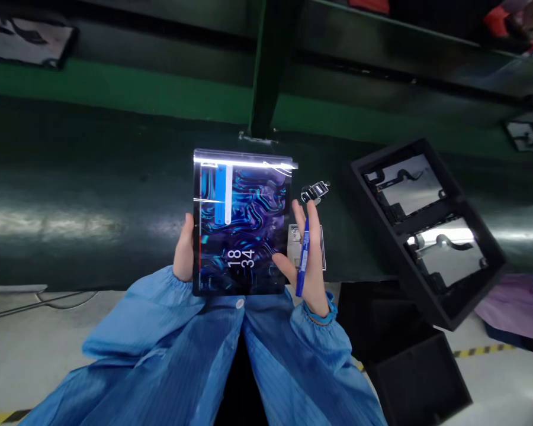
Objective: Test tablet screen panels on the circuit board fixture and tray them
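I hold a tablet (242, 225) with a lit blue and purple screen showing "18 34" in front of me, above the dark green conveyor belt (93, 207). My left hand (184, 251) grips the tablet's left edge. My right hand (304, 260) holds its right edge, thumb on the screen, with a blue marker pen (302, 257) tucked between the fingers. Both arms wear blue smock sleeves.
A small metal clip (315, 190) and a white label (322, 248) lie on the belt just past my right hand. A black two-slot tray (426, 228) with metal back covers sits to the right, over stacked black trays (408, 367). A green post (269, 65) rises behind.
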`<state>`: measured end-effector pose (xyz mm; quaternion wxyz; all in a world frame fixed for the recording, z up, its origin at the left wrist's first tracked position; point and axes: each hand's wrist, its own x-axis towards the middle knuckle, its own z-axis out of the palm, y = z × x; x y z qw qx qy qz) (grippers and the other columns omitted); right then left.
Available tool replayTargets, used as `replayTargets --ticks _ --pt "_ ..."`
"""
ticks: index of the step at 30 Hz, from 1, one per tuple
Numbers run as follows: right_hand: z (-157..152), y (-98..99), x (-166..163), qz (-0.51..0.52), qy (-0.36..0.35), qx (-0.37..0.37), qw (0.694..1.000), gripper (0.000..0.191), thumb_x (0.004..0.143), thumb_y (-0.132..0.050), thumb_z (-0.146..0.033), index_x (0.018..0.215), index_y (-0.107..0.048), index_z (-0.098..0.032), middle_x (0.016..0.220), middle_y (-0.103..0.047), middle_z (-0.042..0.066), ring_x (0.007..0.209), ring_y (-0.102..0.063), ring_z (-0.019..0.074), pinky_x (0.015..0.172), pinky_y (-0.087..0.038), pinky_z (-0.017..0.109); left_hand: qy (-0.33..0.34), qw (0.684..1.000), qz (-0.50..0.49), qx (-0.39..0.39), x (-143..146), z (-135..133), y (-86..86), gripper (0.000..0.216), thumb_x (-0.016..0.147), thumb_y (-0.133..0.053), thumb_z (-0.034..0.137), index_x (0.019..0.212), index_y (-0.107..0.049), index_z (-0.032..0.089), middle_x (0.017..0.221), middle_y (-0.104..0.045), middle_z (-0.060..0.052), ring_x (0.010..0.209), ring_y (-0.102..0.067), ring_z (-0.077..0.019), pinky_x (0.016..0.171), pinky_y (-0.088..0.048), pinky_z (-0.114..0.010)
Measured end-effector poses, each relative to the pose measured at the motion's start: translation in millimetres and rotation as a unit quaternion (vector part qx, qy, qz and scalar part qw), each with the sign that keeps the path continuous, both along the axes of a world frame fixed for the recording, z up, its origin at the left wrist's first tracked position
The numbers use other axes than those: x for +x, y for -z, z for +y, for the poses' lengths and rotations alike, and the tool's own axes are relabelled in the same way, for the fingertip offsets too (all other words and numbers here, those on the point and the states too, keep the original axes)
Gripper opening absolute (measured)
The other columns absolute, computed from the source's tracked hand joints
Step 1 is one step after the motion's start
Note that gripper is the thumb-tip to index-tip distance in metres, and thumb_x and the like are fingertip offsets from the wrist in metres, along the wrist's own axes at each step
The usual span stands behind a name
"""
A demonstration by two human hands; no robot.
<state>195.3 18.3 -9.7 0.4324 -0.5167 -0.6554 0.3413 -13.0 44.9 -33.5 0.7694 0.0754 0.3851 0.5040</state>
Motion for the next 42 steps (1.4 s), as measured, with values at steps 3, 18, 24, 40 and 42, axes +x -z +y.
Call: replayTargets --ticks 3,18,24,40,42 --pt "-2.1 7.0 -4.9 0.027 -0.012 -0.006 1.000 0.084 0.097 -0.058 -0.039 0.161 -0.004 -0.032 0.167 -0.027 0.003 0.155 -0.023 0.0266 0.128 -0.022 0.058 0.016 1.000 -0.016 0.007 0.5 -3.0 2.2 0.057 0.096 -0.046 0.064 0.118 -0.069 0.017 0.115 -0.076 -0.008 0.127 -0.060 -0.0342 0.103 -0.054 -0.049" --pt "-9.9 9.6 -16.2 0.017 0.068 0.022 0.997 0.083 0.091 -0.065 -0.033 0.159 -0.018 -0.032 0.165 -0.030 0.007 0.153 -0.029 0.0291 0.126 -0.029 0.054 -0.022 0.985 0.153 0.072 7.8 -12.1 10.3 0.060 0.089 -0.045 0.072 0.108 -0.072 0.021 0.101 -0.078 -0.008 0.123 -0.063 -0.0380 0.093 -0.058 -0.053" --pt "-2.1 3.9 -1.4 0.065 0.084 0.029 0.994 0.066 0.092 -0.064 -0.031 0.152 -0.037 -0.028 0.155 -0.047 0.010 0.141 -0.049 0.0297 0.115 -0.045 0.050 0.002 0.990 0.123 0.067 6.5 -14.6 2.9 0.064 0.092 -0.040 0.071 0.118 -0.069 0.020 0.107 -0.077 -0.010 0.113 -0.068 -0.0384 0.088 -0.060 -0.053" --pt "13.0 -77.2 35.3 -0.354 0.006 0.360 0.863 0.005 0.088 -0.070 -0.022 0.085 -0.067 -0.024 0.073 -0.066 0.000 0.064 -0.060 0.0161 0.058 -0.049 0.030 0.091 0.994 0.047 0.027 1.3 -39.0 -22.9 0.059 0.087 -0.047 0.075 0.107 -0.074 0.025 0.107 -0.077 -0.007 0.112 -0.069 -0.0377 0.095 -0.057 -0.054" --pt "-4.1 -81.4 39.0 -0.319 -0.034 0.381 0.867 0.011 0.083 -0.076 -0.018 0.087 -0.069 -0.025 0.072 -0.068 0.000 0.063 -0.063 0.0159 0.058 -0.053 0.029 0.093 0.994 0.041 0.033 -2.2 -38.4 -16.7 0.062 0.079 -0.055 0.078 0.102 -0.076 0.025 0.099 -0.078 -0.008 0.110 -0.070 -0.0404 0.092 -0.058 -0.056"
